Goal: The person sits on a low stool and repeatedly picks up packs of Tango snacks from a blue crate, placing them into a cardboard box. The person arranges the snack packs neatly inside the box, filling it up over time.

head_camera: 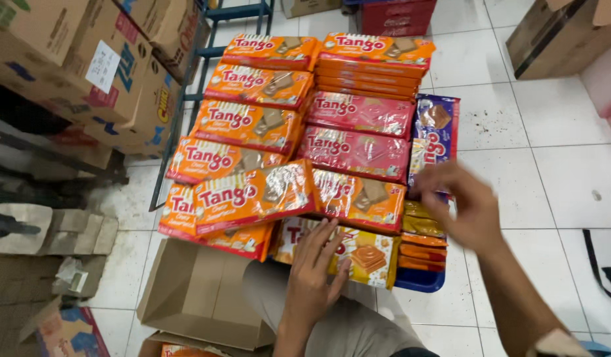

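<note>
While our left hand [313, 271] lies flat, fingers spread, on a yellow glossy wafer packet [358, 254] at the near edge of the stack, gripping nothing, our blurred right hand [461, 205] hovers open over the orange packets [421, 248] to the right. We judge these light, slippery and brittle inside, best pinched along the long edges.

White tiled floor [557, 178], soiled in patches. Stacked brown cardboard cartons [87, 59] along the left wall, beside a blue metal rack frame [219, 39]. One open, empty cardboard box [200, 297] lies on the floor at lower left. Grey concrete blocks [61, 231] lie left of it. Further carton [557, 33] at upper right. Red crate [398, 14] at top centre. Black strap [603, 264] at right edge.
</note>
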